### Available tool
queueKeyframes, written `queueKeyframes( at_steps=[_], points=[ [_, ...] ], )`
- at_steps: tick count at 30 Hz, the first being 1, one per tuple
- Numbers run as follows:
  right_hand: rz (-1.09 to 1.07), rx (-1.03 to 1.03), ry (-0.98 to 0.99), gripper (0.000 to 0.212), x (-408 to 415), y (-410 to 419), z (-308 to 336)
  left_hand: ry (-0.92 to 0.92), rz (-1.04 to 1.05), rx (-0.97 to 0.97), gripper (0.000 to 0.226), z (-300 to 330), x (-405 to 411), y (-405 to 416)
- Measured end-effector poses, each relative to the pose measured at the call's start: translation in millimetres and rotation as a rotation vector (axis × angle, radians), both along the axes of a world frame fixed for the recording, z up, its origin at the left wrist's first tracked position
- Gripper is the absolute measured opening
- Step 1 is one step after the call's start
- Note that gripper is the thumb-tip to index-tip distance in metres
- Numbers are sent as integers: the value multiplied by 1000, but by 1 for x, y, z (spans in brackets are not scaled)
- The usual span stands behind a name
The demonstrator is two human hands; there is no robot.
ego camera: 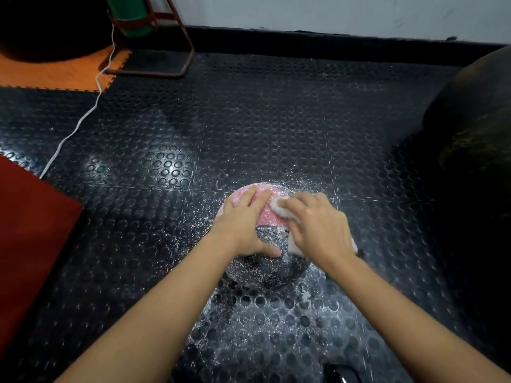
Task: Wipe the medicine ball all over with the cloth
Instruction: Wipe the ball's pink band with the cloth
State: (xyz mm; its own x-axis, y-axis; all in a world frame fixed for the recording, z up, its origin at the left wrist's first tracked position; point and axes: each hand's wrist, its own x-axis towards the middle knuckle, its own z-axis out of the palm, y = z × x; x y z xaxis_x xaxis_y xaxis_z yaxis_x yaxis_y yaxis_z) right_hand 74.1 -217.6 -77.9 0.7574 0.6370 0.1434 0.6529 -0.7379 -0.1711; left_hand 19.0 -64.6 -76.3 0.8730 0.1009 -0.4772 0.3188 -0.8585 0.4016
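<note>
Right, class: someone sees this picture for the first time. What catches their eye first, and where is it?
Two hands meet at centre on a pink and black medicine ball on the studded floor mat: the left hand holds it while the right hand presses a white cloth onto it. White specks lie scattered on the mat around the ball.

Studded black floor mat (249, 120) (dust-speckled) under medicine ball (269, 265), cable (80, 123)

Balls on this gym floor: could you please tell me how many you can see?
2, perhaps more out of frame. The pink and black medicine ball sits under both hands at centre; a large dark ball is at the right edge. The dark shape top left is unclear.
</note>
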Motion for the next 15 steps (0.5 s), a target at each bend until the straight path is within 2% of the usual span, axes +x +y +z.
queueKeyframes(
  at_steps=[3,4,8,13,15],
  points=[
    [200,-60,-77,21,-15,-10,-4,1,7,-5,126,0,-1,1],
    [204,-82,-61,21,-8,-9,-2,-1,6,-1,126,0,-2,1],
    [-59,-18,13,28,13,-1,0,-6,2,29,125,2,-3,-4],
    [179,-41,-34,18,-20,-8,0,-23,11,17,125,2,0,0],
    [165,-24,-25,20,-15,-8,-1,-32,20,21,125,1,-1,-2]
  ],
)
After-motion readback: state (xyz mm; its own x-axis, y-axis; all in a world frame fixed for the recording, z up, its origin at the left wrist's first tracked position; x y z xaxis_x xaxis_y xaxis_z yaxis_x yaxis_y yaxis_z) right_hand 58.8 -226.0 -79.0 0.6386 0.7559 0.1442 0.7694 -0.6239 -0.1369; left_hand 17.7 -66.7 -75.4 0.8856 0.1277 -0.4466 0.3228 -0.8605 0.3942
